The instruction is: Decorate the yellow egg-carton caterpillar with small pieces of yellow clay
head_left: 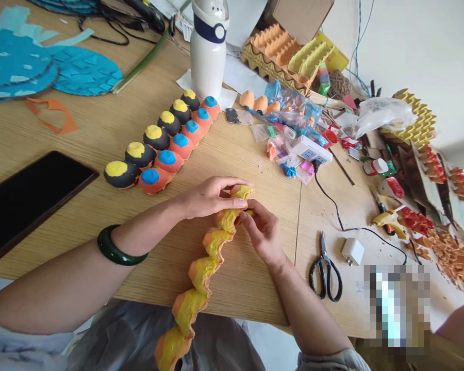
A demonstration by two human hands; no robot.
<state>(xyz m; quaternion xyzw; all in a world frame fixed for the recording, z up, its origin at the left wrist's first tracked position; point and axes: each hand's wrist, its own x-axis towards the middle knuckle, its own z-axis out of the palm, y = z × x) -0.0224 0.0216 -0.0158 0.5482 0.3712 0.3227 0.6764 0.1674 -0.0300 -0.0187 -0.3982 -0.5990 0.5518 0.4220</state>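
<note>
A long strip of orange egg carton (195, 273), its cups coated in yellow clay, runs from my lap up to the table. My left hand (211, 198) grips the far end, thumb in front and fingers behind. At that same end my right hand (263, 232) is pinched against the strip's right edge, with a bit of yellow clay (249, 212) showing at the fingertips. Further left lie two joined rows of cups: black cups (169, 122) with yellow tops and orange cups (181, 145) with blue tops.
A tablet (34, 198) lies at left, below blue paper ovals (85, 69). A white bottle (209, 56) stands behind. To the right are scissors (325, 270), a white charger (352, 251), a power strip (311, 150) with its cord, and a glue gun (388, 219). Another person's arm (458, 324) shows at lower right.
</note>
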